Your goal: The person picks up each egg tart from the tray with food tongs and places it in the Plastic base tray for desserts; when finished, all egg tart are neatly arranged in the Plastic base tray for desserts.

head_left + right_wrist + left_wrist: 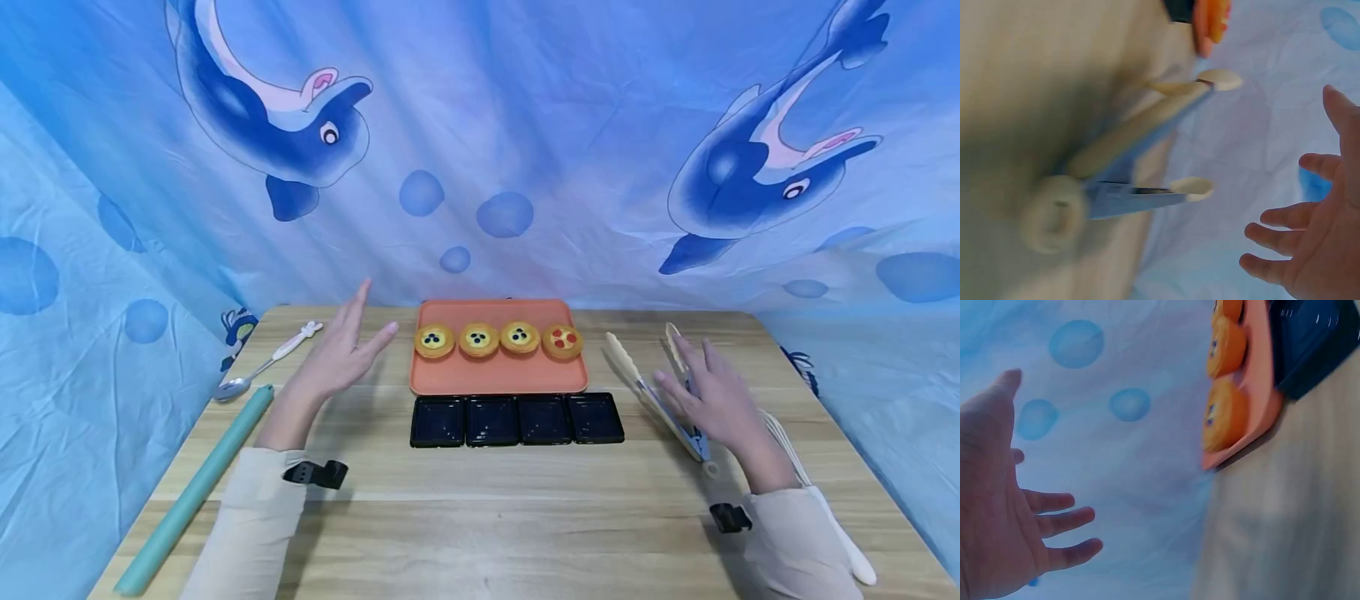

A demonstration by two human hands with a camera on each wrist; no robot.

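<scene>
My left hand is held above the table's left half, fingers spread, with nothing in it; the left wrist view shows the bare palm. My right hand hovers over a pair of tongs with cream tips and blue-grey arms; its fingers are extended and hold nothing. In the right wrist view the tongs lie apart from the hand, their arms spread. Between the hands, an orange tray bears several egg tarts, most with dark dots and the rightmost tart with red pieces.
Several square black dishes stand in a row before the tray. On the left lie a spoon and a long teal roll. A whisk lies by the right forearm. A blue dolphin-print curtain hangs behind the table.
</scene>
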